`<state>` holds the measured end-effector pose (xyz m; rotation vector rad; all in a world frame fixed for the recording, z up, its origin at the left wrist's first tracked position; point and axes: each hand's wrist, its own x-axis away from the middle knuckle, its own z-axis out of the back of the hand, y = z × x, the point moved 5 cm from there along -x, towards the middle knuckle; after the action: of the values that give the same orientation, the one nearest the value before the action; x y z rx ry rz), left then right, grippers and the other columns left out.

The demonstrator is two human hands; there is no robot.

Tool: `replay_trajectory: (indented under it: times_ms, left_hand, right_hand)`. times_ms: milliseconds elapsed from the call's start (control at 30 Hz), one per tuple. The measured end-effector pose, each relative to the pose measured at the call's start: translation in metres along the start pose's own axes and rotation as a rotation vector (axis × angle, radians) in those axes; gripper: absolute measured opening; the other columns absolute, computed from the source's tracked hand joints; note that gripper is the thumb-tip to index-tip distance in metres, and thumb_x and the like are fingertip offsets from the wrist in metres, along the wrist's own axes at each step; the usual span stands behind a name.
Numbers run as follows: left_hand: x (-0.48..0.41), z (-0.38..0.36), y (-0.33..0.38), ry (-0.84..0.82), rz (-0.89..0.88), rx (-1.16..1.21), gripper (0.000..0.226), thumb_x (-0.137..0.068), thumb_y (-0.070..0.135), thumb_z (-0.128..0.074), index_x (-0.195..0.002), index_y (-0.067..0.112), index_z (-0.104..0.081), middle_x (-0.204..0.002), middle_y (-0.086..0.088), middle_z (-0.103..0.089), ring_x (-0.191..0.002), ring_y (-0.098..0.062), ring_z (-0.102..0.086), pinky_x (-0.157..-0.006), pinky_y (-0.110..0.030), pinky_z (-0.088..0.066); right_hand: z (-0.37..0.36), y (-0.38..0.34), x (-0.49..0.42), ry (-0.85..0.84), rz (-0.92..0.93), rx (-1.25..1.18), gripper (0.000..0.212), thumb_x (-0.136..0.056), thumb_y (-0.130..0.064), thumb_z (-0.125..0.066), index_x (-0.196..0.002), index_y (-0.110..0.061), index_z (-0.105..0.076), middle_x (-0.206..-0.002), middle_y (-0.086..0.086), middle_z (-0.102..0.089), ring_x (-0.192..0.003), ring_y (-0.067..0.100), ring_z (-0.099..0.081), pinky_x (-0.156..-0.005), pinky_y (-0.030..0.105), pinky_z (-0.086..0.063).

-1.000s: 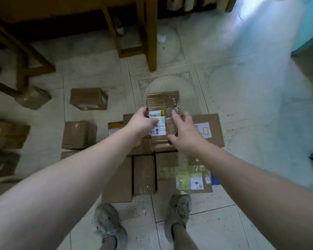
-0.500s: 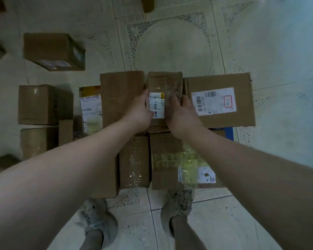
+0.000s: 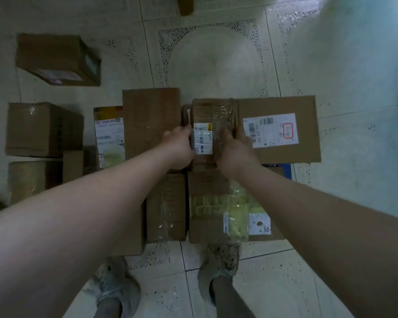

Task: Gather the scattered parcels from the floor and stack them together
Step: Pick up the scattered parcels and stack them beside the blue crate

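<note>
A narrow taped cardboard parcel (image 3: 210,115) with a small white label sits between two bigger boxes in a cluster of parcels on the floor. My left hand (image 3: 178,145) grips its left side. On the parcel's right side my right hand (image 3: 233,149) holds it, fingers curled over the edge. To the left lies a plain brown box (image 3: 151,120); to the right a wide box (image 3: 283,129) with a white shipping label. Nearer to me lie a slim taped parcel (image 3: 167,207) and a box with yellowish tape (image 3: 216,210).
Loose parcels lie on the tiled floor at left: one tilted box (image 3: 55,58) at upper left, a brown box (image 3: 41,129), a taped one (image 3: 30,180) below it and a labelled parcel (image 3: 108,136). My two shoes (image 3: 221,260) stand just in front of the cluster.
Both hands have lowered the narrow parcel from the air down into the gap between the two back boxes. My head has tilted down and closer to the cluster.
</note>
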<state>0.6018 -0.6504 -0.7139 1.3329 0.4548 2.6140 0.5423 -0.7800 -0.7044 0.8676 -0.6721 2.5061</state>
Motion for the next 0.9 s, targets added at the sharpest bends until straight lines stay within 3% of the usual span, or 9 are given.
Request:
replay_trajectory:
  times_ms: [133, 400, 533, 900]
  left_hand:
    - [0.021, 0.015, -0.029, 0.040, 0.042, 0.064, 0.079, -0.091, 0.036, -0.059, -0.152, 0.022, -0.012, -0.159, -0.006, -0.013, -0.145, -0.028, -0.014, -0.114, -0.039, -0.017]
    - [0.177, 0.112, -0.110, 0.134, 0.103, 0.156, 0.075, -0.090, 0.038, -0.060, -0.151, 0.022, -0.019, -0.157, -0.006, -0.022, -0.142, -0.025, -0.025, -0.112, -0.037, -0.026]
    - [0.294, 0.177, -0.150, 0.169, 0.106, 0.136, 0.073, -0.092, 0.036, -0.058, -0.152, 0.020, -0.018, -0.159, -0.007, -0.015, -0.145, -0.022, -0.016, -0.117, -0.036, -0.017]
    - [0.563, 0.305, -0.253, 0.549, 0.221, 0.327, 0.071, -0.091, 0.038, -0.059, -0.150, 0.026, -0.022, -0.157, -0.005, -0.022, -0.142, -0.025, -0.026, -0.113, -0.046, -0.028]
  right_hand:
    - [0.006, -0.006, 0.011, -0.037, -0.030, 0.031, 0.070, -0.093, -0.018, -0.050, -0.152, -0.021, -0.012, -0.158, 0.016, -0.002, -0.142, 0.037, -0.009, -0.113, 0.046, -0.017]
    - [0.080, -0.101, 0.119, 0.004, -0.055, 0.076, 0.069, -0.090, -0.038, -0.056, -0.149, -0.020, -0.027, -0.153, 0.015, -0.022, -0.138, 0.037, -0.024, -0.107, 0.049, -0.031]
    - [0.114, -0.178, 0.202, 0.007, -0.025, 0.077, 0.068, -0.089, -0.046, -0.053, -0.148, -0.021, -0.030, -0.150, 0.014, -0.029, -0.136, 0.035, -0.029, -0.105, 0.044, -0.033]
    - [0.162, -0.397, 0.368, 0.052, 0.330, 0.138, 0.070, -0.091, -0.049, -0.055, -0.150, -0.022, -0.027, -0.150, 0.011, -0.033, -0.131, 0.032, -0.039, -0.103, 0.044, -0.041]
